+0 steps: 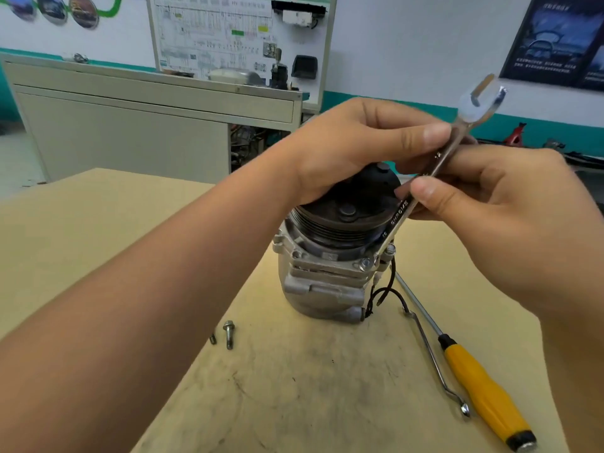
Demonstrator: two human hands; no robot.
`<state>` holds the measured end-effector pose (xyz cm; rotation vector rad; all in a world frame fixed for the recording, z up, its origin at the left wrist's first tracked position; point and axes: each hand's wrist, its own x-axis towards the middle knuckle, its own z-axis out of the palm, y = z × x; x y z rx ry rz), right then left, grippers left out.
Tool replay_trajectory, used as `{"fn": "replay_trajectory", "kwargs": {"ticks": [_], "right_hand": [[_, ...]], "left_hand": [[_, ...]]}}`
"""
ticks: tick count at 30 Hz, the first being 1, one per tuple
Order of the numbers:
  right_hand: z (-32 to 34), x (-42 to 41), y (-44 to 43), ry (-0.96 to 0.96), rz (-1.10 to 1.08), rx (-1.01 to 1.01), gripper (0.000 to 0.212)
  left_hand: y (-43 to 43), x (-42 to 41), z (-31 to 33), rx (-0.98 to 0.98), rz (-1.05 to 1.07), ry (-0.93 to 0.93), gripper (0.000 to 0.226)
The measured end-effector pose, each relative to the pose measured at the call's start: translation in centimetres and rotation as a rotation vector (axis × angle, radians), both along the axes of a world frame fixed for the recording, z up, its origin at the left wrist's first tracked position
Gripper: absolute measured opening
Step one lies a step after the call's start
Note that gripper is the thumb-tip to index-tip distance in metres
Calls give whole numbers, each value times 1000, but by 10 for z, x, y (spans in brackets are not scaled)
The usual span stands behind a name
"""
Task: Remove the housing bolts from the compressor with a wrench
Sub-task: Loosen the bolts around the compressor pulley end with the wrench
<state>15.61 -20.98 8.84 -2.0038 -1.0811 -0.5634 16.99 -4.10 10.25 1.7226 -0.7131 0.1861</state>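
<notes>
Left hand [353, 148] and right hand [510, 204] both pinch the tilted wrench [402, 211] above the compressor [323, 276]. Its lower end meets a housing bolt [389, 251].

The wrench [404, 206] has its open end blurred in the upper right of the frame. Its lower end meets the compressor [322, 284] flange beside 2 bolt heads [364, 263], too small to tell whether it sits on either. The left hand [353, 148] covers the far rim of the pulley [340, 220]. At lower centre, 1 loose bolt [212, 339] is half hidden by the left forearm [130, 305]. The poster [562, 40] is cut by the right edge, and the wiring board [228, 31] print is unreadable.
</notes>
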Motion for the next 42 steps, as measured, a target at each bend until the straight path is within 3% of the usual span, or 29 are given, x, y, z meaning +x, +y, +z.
{"fn": "replay_trajectory", "kwargs": {"ticks": [7, 16, 22, 28, 36, 42], "right_hand": [[-7, 7, 5, -66, 47, 2, 24], [-22, 15, 19, 19, 207, 218, 20], [-28, 17, 26, 105, 298, 299, 20], [-31, 16, 28, 138, 344, 316, 22], [-36, 21, 30, 301, 569, 358, 21], [-35, 33, 20, 378, 744, 260, 17]], "left_hand": [[5, -1, -3, -19, -118, 14, 32], [9, -2, -3, -65, -177, -20, 32], [17, 5, -5, -76, -324, 12, 11], [16, 3, -6, -140, -441, 66, 55], [20, 5, -3, -28, -335, -15, 28], [18, 6, -2, 79, -268, -50, 25]]}}
